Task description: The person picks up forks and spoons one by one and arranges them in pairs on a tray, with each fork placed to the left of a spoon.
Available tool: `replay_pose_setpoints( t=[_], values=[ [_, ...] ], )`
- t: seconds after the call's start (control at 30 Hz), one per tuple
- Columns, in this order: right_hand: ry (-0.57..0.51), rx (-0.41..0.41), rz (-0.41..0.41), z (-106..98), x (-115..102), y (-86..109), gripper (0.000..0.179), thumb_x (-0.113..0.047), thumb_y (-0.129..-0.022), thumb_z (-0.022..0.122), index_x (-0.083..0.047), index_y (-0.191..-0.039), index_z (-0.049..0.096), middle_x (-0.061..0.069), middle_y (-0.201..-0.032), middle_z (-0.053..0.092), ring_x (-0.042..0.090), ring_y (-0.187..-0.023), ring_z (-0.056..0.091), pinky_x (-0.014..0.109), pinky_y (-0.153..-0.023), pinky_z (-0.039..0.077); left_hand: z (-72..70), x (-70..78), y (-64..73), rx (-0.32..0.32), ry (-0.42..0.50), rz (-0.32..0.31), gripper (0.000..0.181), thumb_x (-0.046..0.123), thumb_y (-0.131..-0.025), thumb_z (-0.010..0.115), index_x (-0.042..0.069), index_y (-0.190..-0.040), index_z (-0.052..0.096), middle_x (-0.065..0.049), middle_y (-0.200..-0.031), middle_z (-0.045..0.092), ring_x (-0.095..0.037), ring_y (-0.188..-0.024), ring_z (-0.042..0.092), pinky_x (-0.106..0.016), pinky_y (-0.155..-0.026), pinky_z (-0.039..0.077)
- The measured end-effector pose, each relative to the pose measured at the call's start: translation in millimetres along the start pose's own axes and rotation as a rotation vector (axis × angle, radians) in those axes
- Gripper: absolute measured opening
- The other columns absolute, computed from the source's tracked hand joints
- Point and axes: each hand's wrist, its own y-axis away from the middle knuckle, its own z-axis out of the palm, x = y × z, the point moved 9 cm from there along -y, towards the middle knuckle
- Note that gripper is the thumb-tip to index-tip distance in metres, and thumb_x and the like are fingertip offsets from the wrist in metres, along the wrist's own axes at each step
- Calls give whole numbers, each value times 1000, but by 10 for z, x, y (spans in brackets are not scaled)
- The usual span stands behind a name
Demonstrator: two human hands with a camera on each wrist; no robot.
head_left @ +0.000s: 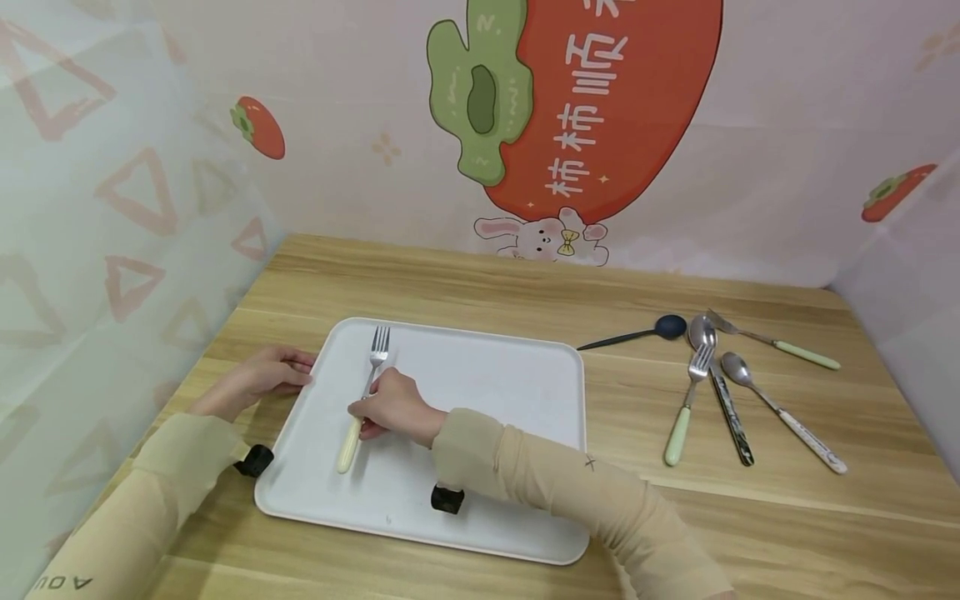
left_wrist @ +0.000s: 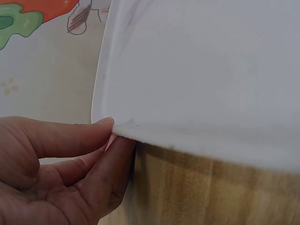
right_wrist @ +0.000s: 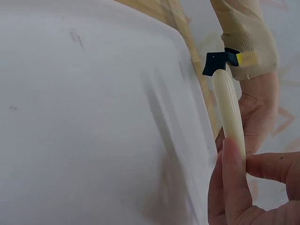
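My right hand point(head_left: 397, 407) pinches a fork point(head_left: 349, 443) with a cream handle over the left part of a white tray point(head_left: 480, 375). Its metal tines point toward the back wall. In the right wrist view the thumb and fingertips press on the smooth handle point(right_wrist: 228, 105), which is held above the tray surface and casts a shadow there. At the tray's left edge, my left hand point(head_left: 262, 379) grips the rim. The left wrist view shows the thumb at the rim point(left_wrist: 154, 140) and the other fingers underneath.
Right of the tray lie a black spoon point(head_left: 670, 326), a green-handled fork point(head_left: 678, 433), a spoon with a dark patterned handle point(head_left: 731, 417), a white-handled spoon point(head_left: 810, 440) and a green-handled utensil point(head_left: 806, 355). Printed cloth walls point(head_left: 360, 108) enclose the wooden table point(head_left: 750, 525).
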Motion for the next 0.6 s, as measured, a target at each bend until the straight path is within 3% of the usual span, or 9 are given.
replay_pose_setpoints(
  t=[0.2,0.6],
  values=[
    [14,15,-22,99,-5,-120,26,-4,-79,65,1,-55,56,13,-53,61,25,-54,65,24,-49,52,6,2,1,-8,4,-10,46,-6,-86,53,-25,-122,33,-1,-86,56,-4,-76,57,-20,-72,52],
    [122,83,-4,268,-36,-309,25,-8,-77,67,-4,-55,53,13,-52,61,23,-51,64,20,-44,48,3,4,-14,-20,-3,3,48,-6,-85,53,-27,-122,30,0,-85,56,-3,-75,56,-20,-71,52]
  ],
)
